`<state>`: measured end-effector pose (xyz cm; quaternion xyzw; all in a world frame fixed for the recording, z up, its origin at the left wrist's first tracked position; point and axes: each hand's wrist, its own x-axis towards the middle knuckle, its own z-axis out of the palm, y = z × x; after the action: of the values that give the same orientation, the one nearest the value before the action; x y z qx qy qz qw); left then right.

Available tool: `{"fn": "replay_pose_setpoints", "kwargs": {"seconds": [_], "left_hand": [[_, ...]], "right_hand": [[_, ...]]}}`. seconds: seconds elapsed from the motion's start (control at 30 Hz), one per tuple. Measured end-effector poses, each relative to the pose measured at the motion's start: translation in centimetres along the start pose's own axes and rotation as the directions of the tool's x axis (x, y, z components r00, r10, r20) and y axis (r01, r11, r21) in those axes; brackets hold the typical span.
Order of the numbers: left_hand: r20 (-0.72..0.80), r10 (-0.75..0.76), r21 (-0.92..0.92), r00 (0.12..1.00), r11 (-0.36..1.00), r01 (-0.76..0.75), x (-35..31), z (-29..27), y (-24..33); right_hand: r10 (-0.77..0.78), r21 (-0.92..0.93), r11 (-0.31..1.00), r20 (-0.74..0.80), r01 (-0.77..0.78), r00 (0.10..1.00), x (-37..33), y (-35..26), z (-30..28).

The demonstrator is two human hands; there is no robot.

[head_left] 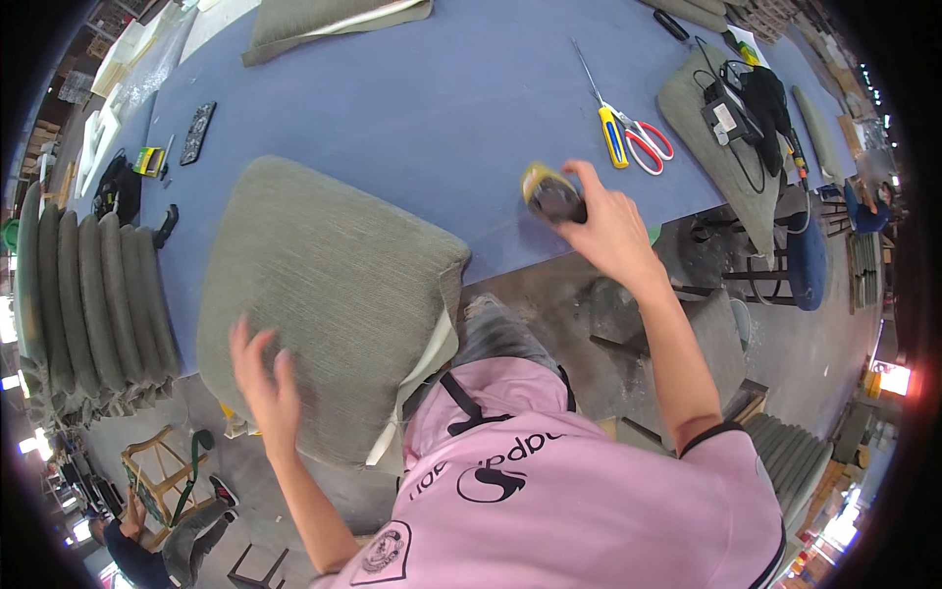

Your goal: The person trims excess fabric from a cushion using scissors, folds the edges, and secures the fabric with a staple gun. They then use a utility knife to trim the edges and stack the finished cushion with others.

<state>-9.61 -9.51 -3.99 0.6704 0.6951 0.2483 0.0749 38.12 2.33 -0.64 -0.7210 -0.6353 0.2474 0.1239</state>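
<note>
A grey-green upholstered seat cushion (324,285) lies on the blue table in front of me, with its near corner past the table edge. Pale lining shows along its right side. My left hand (267,388) is over the cushion's near left part, fingers spread and slightly blurred; whether it touches the fabric I cannot tell. To the right of the cushion, my right hand (613,231) grips a small black-and-yellow tool (552,194) near the table edge. Motion blur hides its exact kind. Beyond that hand lie a yellow-handled screwdriver (612,137) and red-and-white scissors (648,145).
Cushions stand stacked at the left (98,294). A dark phone (198,133) lies on the blue table (422,108). At the right, a black device with cables (731,118) rests on a fabric piece (687,98). A person (147,540) works beside a wooden frame (162,471) at lower left.
</note>
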Motion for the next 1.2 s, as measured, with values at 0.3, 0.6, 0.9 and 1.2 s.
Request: {"fn": "replay_pose_setpoints", "kwargs": {"seconds": [0.3,0.6,0.9,1.2], "left_hand": [[-0.482,-0.424,-0.127,0.767,0.9,0.418,-24.0,7.6,-12.1],[-0.519,-0.434,-0.553,0.737,0.827,0.098,-11.5,-11.7,-13.6],[-0.713,0.458,0.263,0.531,0.877,-0.403,10.2,-14.6,8.3],[-0.294,0.641,0.299,0.709,0.766,-0.568,18.3,-13.6,16.7]], "right_hand": [[-0.542,0.266,0.813,0.019,0.518,0.84,4.8,-4.9,13.0],[-0.823,0.946,0.289,0.167,0.147,0.543,2.5,-17.7,0.6],[-0.635,0.906,0.251,-0.113,0.342,0.764,-1.9,-23.9,-0.8],[-0.654,0.758,0.424,-0.122,0.495,0.747,1.8,-18.3,-1.3]]}}
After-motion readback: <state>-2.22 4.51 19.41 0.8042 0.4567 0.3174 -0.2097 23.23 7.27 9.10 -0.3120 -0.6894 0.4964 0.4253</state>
